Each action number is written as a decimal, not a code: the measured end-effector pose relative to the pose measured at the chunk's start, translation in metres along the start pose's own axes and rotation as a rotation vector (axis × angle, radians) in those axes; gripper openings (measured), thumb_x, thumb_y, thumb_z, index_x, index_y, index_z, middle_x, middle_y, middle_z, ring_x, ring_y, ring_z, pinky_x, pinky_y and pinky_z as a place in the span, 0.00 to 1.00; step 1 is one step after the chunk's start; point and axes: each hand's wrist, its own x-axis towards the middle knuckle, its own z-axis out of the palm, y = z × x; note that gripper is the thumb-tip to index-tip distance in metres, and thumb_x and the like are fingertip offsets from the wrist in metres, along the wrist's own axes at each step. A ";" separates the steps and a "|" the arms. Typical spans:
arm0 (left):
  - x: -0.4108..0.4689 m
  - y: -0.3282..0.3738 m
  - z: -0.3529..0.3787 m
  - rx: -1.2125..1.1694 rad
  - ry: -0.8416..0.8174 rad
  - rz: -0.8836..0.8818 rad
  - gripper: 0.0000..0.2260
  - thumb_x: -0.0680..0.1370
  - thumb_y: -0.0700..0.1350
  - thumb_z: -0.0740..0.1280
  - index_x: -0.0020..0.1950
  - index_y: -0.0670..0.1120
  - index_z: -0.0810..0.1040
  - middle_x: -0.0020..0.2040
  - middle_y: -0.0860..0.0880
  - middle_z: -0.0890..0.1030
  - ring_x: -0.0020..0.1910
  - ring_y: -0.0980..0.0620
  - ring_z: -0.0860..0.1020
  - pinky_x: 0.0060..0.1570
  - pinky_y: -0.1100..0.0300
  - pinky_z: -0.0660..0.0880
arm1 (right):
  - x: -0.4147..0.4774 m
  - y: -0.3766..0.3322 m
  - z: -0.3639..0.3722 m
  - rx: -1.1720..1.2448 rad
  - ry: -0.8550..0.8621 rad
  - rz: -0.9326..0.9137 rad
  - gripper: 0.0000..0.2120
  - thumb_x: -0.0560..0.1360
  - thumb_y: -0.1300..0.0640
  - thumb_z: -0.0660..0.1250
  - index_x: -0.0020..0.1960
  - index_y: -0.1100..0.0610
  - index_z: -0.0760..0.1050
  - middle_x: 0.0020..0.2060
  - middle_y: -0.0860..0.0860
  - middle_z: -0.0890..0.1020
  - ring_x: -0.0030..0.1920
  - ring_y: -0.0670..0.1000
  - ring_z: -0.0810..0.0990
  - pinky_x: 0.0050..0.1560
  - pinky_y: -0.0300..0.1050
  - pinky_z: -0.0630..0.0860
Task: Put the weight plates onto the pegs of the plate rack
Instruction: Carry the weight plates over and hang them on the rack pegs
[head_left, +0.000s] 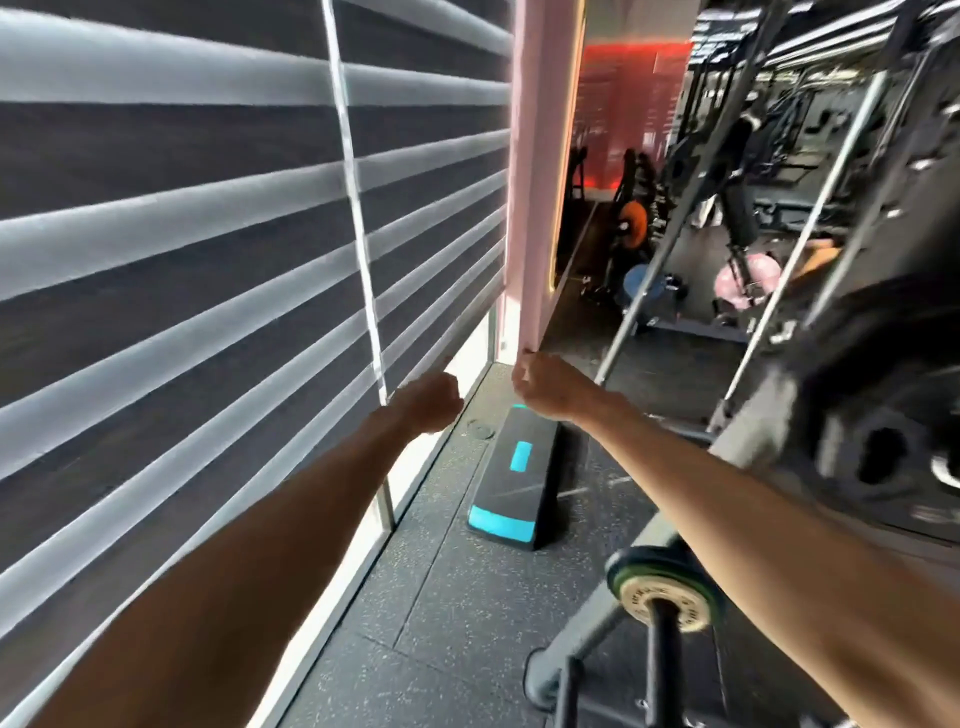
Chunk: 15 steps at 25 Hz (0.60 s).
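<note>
Both my bare arms reach forward at mid-frame. My left hand (432, 402) and my right hand (545, 388) show their backs with the fingers curled under, and I see nothing in either. A small plate with a green rim (666, 597) sits on a dark peg at the lower right, under my right forearm. A large black plate (883, 441), blurred, fills the right edge close to the camera. What carries it is not clear.
Striped window blinds (208, 260) cover the left side, with a pink pillar (535, 182) beyond them. A black step platform with cyan patches (519, 483) lies on the speckled rubber floor ahead. Slanted steel bars (810, 218) and gym machines stand at the right.
</note>
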 end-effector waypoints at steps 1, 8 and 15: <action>0.016 -0.019 0.010 0.024 -0.061 -0.028 0.13 0.82 0.45 0.59 0.60 0.41 0.78 0.58 0.42 0.80 0.54 0.43 0.81 0.52 0.52 0.79 | 0.024 0.000 0.022 -0.020 -0.059 0.007 0.12 0.81 0.61 0.57 0.59 0.65 0.75 0.57 0.62 0.80 0.59 0.61 0.78 0.56 0.47 0.73; 0.138 -0.104 0.088 0.005 -0.417 -0.025 0.13 0.82 0.44 0.61 0.61 0.38 0.77 0.53 0.41 0.82 0.44 0.46 0.84 0.46 0.52 0.83 | 0.161 0.022 0.142 -0.072 -0.407 0.109 0.14 0.82 0.61 0.57 0.62 0.66 0.75 0.61 0.63 0.79 0.62 0.61 0.78 0.59 0.47 0.72; 0.311 -0.125 0.187 0.047 -0.643 0.073 0.12 0.83 0.45 0.62 0.62 0.41 0.77 0.54 0.43 0.81 0.43 0.52 0.78 0.42 0.60 0.77 | 0.297 0.124 0.248 -0.061 -0.607 0.266 0.13 0.82 0.58 0.61 0.62 0.63 0.74 0.55 0.59 0.81 0.55 0.58 0.80 0.56 0.53 0.76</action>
